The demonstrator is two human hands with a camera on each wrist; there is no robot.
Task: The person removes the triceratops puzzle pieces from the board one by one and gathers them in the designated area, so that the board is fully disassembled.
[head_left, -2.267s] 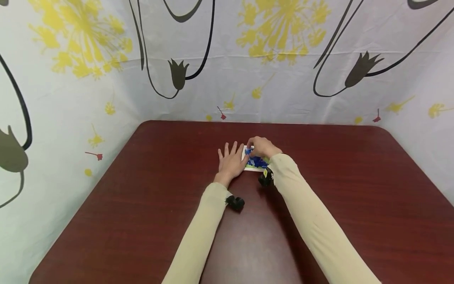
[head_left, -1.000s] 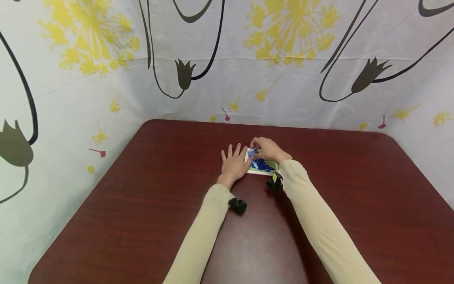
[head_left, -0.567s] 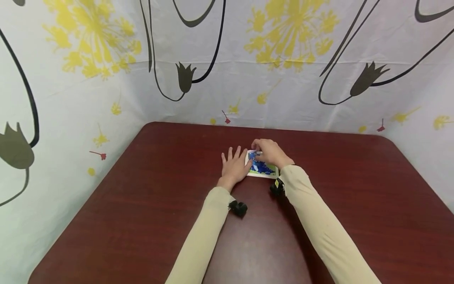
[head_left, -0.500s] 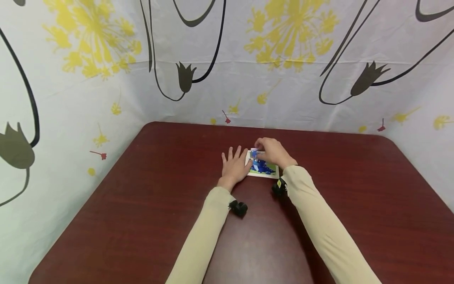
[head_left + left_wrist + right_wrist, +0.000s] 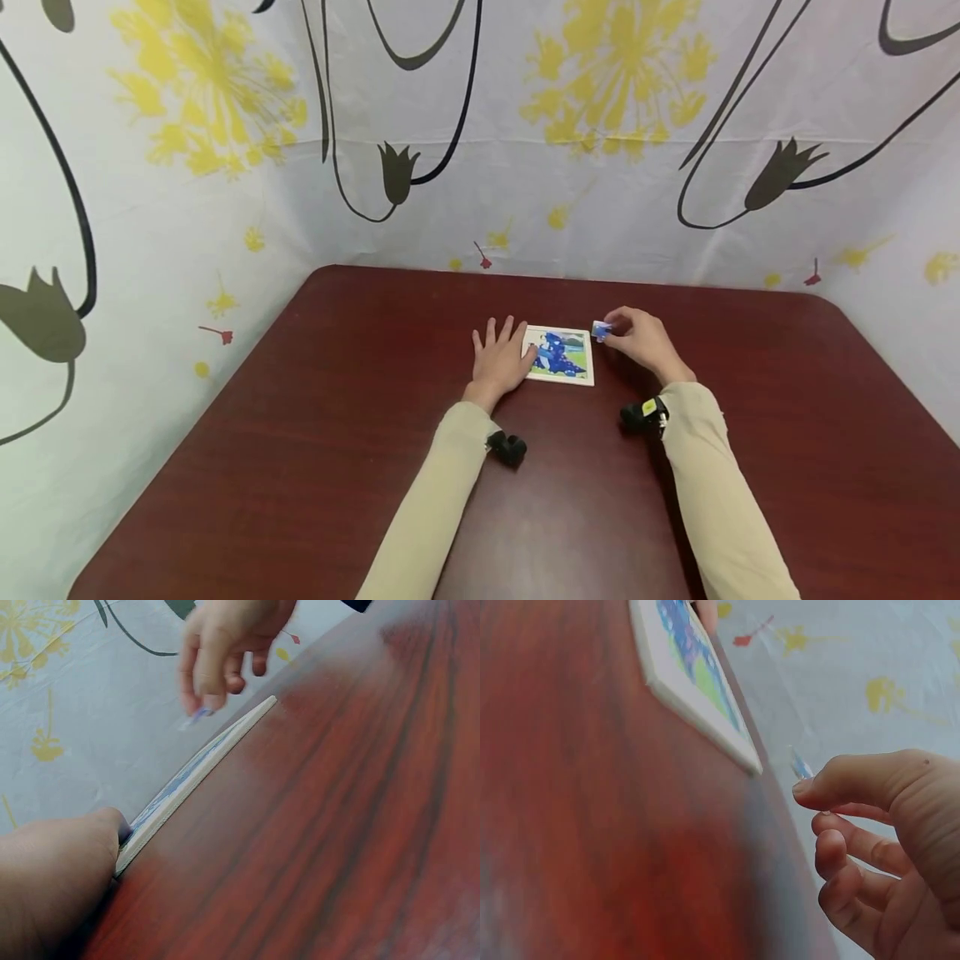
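A small white-framed jigsaw puzzle (image 5: pixel 561 382) with a blue dinosaur-like picture lies flat near the table's far side. My left hand (image 5: pixel 501 360) rests across its left edge, fingers spread and thumb over the picture. Just right of the frame, my right hand (image 5: pixel 643 337) pinches a small blue and white puzzle piece (image 5: pixel 601 330) between thumb and fingers. Held up off the table, the piece (image 5: pixel 801 766) shows nearly edge-on in the right wrist view. From the left wrist, the frame (image 5: pixel 195 780) appears from the side, with the right hand (image 5: pixel 229 649) above its far end.
The dark red table (image 5: pixel 300 433) runs up to a white curtain (image 5: pixel 450 100) printed with yellow flowers and grey tulips. A black camera sits on each wrist, the left camera (image 5: pixel 508 448) and the right camera (image 5: pixel 641 415).
My right hand has lifted the piece off the puzzle's upper left and carried it right, past the frame's right edge. The left hand stays on the frame.
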